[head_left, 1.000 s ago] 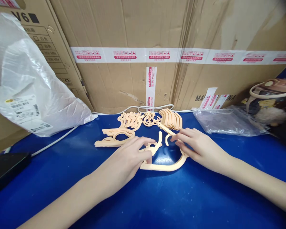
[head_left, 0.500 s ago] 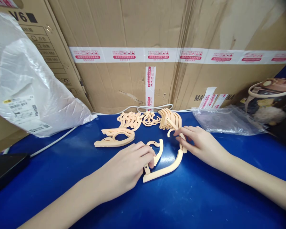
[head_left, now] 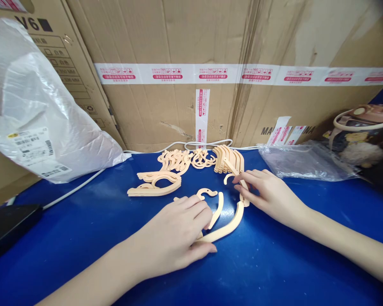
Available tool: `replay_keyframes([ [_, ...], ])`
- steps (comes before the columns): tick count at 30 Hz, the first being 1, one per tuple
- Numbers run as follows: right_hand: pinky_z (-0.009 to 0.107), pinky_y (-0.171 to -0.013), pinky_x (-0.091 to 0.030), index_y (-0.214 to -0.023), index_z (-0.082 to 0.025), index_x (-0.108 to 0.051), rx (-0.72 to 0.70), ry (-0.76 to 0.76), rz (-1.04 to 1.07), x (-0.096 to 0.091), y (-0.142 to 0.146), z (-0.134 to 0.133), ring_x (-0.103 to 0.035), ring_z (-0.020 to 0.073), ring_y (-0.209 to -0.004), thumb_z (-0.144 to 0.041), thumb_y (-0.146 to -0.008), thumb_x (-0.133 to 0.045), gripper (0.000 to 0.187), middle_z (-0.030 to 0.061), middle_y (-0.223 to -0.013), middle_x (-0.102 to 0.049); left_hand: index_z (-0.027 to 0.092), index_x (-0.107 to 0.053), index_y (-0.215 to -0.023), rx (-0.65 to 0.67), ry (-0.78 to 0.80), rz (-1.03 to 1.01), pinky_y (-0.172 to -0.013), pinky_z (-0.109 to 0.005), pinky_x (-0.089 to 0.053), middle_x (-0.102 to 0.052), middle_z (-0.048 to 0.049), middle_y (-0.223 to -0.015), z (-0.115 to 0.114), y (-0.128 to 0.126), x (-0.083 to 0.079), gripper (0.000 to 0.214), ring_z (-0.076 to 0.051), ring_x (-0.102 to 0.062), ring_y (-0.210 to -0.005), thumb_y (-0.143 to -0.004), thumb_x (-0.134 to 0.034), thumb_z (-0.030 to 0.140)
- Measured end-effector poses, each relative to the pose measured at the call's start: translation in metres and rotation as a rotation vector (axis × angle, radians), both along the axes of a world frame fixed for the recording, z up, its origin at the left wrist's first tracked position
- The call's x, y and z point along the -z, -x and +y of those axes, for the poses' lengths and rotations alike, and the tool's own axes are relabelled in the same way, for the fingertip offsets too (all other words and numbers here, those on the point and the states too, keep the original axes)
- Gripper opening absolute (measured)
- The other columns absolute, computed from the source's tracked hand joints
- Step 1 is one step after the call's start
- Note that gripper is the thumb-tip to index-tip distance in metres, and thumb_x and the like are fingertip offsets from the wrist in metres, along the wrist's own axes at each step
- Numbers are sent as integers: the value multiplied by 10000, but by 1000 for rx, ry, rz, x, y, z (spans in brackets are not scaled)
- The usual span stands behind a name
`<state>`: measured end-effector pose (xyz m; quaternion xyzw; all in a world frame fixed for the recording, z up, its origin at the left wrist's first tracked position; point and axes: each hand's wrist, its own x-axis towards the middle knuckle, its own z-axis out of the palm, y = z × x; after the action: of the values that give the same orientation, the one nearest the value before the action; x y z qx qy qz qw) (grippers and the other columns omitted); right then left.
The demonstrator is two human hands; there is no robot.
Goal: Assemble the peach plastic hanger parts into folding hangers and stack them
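Note:
My left hand (head_left: 178, 233) lies low over loose beige parts of a folding clothes hanger. Its fingers are curled and the thumb is stretched along the near side of a long curved hanger arm (head_left: 225, 230), whose left end is under the hand. Beyond those fingers lie a shorter curved piece (head_left: 217, 210) and a hanger hook (head_left: 206, 192), both partly covered. My right hand (head_left: 266, 191) is closed, thumb and fingers pinching a hanger arm (head_left: 244, 187). A small hook (head_left: 229, 178) sticks out to the left of its fingertips.
Folded hangers (head_left: 156, 185) lie to the left on the blue table (head_left: 274, 263). Behind are piled hooks (head_left: 203, 159) and stacked hanger arms (head_left: 228, 158). A clear plastic bag (head_left: 306, 159), white parcel bag (head_left: 51, 114), black device (head_left: 12, 227) and cardboard box (head_left: 166, 110) surround them.
My left hand has spread its thumb toward the near side of the long arm, and its fingers cover more of the parts. The shorter curved piece shifted slightly nearer. My right hand barely moved.

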<state>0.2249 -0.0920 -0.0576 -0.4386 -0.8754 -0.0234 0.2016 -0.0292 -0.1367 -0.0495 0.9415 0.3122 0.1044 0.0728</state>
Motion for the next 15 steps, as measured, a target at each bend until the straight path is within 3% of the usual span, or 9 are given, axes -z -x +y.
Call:
replay_keyframes([
  [6,342,-701,-381,-965,-204,-594,9,-4,-9,0,2,-1,-574,193,-713,-241,-937,-467,135,15,-760,-639,186,-457,-863,17,9,15,-705,-317,-403,-555,-4,-865,-4,-1,0,68,-191,-498,-861,-882,-494,132],
  [12,356,-716,-386,-988,-195,-587,-21,16,-36,0,3,-3,-586,203,-769,-241,-953,-444,154,36,-839,-641,186,-461,-865,40,14,33,-756,-326,-441,-560,-9,-853,-4,0,1,109,-189,-512,-869,-899,-420,90],
  [15,363,-738,-399,-1019,-188,-581,-89,34,-63,0,4,-3,-584,214,-837,-232,-970,-404,189,60,-912,-629,182,-491,-931,53,13,3,-840,-344,-451,-590,-31,-965,-3,1,2,123,-194,-541,-944,-916,-409,91],
])
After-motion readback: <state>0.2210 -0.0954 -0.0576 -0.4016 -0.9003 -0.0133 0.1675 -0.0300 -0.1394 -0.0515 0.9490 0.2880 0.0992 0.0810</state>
